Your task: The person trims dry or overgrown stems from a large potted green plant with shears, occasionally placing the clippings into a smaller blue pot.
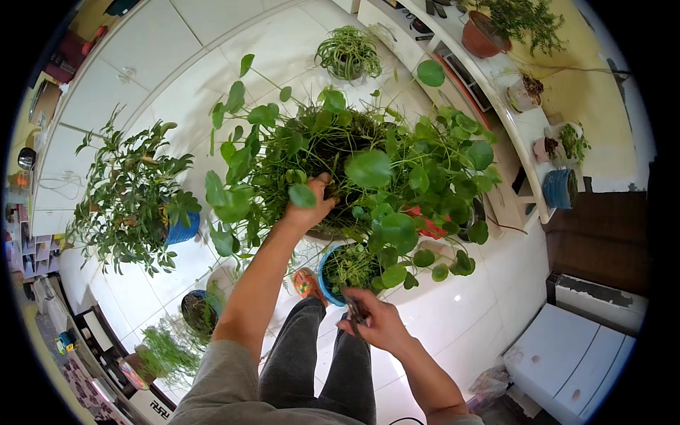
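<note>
A large pot of round-leaved pennywort (399, 234) spreads before me, mixed with thin grassy stems (273, 175). My left hand (311, 207) reaches into the middle of this growth, by the dark tangle (345, 138). Leaves and stems cover its fingertips, so whether they pinch anything is not clear. Lower down, my right hand (382, 325) grips dark-handled scissors or shears (355, 313), apart from the plant. Between my hands and close to my feet stands a blue bucket (322, 273) holding green stems and leaves (350, 265).
A bushy plant (133, 191) in a blue pot (183, 228) stands left. Smaller pots (199, 311) and a feathery plant (167, 353) are at lower left. A spider plant (348, 53) is beyond. Potted plants line the shelf (523, 141) at right. My sandalled foot (307, 284) is beside the bucket.
</note>
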A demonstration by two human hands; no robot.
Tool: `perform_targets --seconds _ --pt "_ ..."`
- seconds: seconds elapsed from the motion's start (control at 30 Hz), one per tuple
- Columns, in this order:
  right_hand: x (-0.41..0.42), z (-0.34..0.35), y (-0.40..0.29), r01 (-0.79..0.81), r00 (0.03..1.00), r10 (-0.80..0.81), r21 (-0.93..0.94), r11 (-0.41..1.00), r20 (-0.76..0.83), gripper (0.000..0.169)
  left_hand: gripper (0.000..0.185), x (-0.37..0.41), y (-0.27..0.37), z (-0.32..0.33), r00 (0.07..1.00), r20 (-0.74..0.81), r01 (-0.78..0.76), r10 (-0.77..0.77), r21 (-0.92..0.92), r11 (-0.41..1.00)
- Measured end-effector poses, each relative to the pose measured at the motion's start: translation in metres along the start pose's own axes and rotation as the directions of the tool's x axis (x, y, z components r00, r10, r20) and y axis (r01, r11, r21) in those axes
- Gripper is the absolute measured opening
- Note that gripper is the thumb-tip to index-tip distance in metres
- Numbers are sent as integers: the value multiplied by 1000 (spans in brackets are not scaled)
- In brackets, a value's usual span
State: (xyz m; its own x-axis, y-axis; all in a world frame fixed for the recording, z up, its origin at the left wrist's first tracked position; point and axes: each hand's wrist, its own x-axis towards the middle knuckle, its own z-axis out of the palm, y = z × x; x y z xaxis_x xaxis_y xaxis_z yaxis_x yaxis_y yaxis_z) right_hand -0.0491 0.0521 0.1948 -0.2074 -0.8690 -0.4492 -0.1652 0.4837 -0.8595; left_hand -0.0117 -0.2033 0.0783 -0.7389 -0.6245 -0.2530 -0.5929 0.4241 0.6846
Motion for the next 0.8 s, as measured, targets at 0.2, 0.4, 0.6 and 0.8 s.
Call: perform_targets --seconds 0.2,0.4,0.6,0.8 --pt "81 9 -6 -2 997 33 374 927 -76 78 27 1 -7 16 983 -46 -183 179 -93 979" --pt "136 -3 34 260 913 -188 162 952 -363 48 48 -2 -35 2 957 120 -283 265 176 943" --pt "111 -37 -18 70 884 230 602 796 -406 33 47 -14 9 -34 953 300 226 -53 -581 782" --pt "116 -56 -10 203 907 157 731 652 -391 37 20 -11 29 -36 913 393 323 -109 -533 782"
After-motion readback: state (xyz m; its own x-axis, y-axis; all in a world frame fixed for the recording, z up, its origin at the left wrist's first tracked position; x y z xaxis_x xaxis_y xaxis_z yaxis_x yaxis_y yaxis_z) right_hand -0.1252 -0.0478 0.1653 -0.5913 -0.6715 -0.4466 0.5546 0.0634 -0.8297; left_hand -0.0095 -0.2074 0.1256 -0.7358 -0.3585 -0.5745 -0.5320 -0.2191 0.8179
